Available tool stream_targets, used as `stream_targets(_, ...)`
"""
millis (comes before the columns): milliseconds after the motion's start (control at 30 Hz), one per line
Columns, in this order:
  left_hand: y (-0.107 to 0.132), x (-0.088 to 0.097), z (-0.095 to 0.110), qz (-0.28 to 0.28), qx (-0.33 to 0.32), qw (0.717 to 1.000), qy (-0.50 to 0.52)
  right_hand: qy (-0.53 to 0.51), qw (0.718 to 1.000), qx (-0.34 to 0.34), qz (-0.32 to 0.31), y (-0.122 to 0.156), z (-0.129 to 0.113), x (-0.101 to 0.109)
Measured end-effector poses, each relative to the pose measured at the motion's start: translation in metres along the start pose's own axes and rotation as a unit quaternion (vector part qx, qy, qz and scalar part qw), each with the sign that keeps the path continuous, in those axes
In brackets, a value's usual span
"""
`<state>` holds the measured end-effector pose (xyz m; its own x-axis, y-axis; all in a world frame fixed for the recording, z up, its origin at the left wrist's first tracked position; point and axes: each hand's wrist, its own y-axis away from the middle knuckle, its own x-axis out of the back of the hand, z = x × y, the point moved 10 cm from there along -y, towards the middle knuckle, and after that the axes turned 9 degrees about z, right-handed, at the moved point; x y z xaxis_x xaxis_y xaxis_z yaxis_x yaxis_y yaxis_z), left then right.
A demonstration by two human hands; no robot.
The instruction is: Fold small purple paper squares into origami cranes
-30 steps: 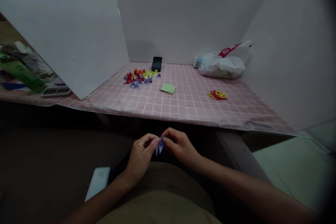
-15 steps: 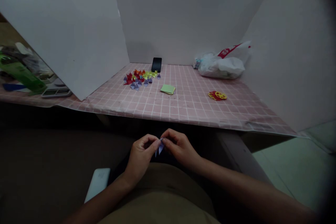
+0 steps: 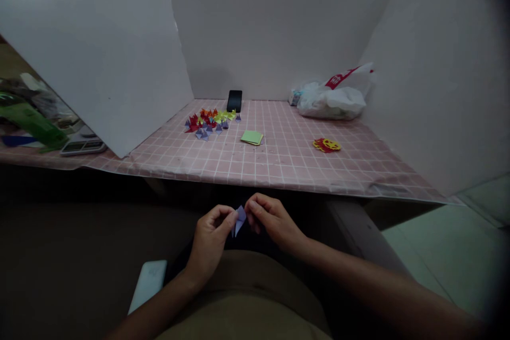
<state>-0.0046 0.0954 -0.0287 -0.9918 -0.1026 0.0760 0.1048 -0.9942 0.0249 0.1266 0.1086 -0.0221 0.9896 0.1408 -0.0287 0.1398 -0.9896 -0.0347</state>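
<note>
Over my lap, just in front of the table edge, my left hand (image 3: 211,234) pinches a small folded purple paper (image 3: 240,218) between thumb and fingers. The paper has a pointed top and narrow points hanging below. My right hand (image 3: 271,218) is right beside it, its thumb and fingertips drawn together close to the paper's right edge. Nothing shows between those fingertips. Part of the paper is hidden behind my left thumb.
On the pink checked table (image 3: 287,164) lie many small folded paper pieces (image 3: 207,122), a stack of green paper squares (image 3: 252,137), a phone (image 3: 235,101), red and yellow cut-outs (image 3: 326,145) and a white plastic bag (image 3: 332,100). White panels (image 3: 95,53) surround it. A pale device (image 3: 147,284) lies beside me.
My right fingertips have come off the purple paper and moved slightly right. The paper stays in my left hand, showing more of its face. The view has shifted a little.
</note>
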Motion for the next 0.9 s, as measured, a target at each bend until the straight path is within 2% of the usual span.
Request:
stream_targets(100,-0.001,0.003,-0.001,0.014,0.001,1.0,0.01,-0.015,1.0,-0.012,-0.012,0.001,0.003,-0.004)
stream_targets(300,-0.002,0.0,-0.004,-0.006,0.01,1.0,0.007,0.015,1.0,0.007,-0.004,0.002,0.002,-0.004)
stream_targets(533,-0.003,0.004,-0.002,0.029,-0.001,1.0,0.007,-0.067,0.996,-0.056,-0.031,0.002,0.012,-0.011)
stream_targets(900,-0.001,0.003,0.004,0.043,-0.012,0.999,0.01,-0.116,0.99,-0.067,-0.037,0.002,0.018,-0.014)
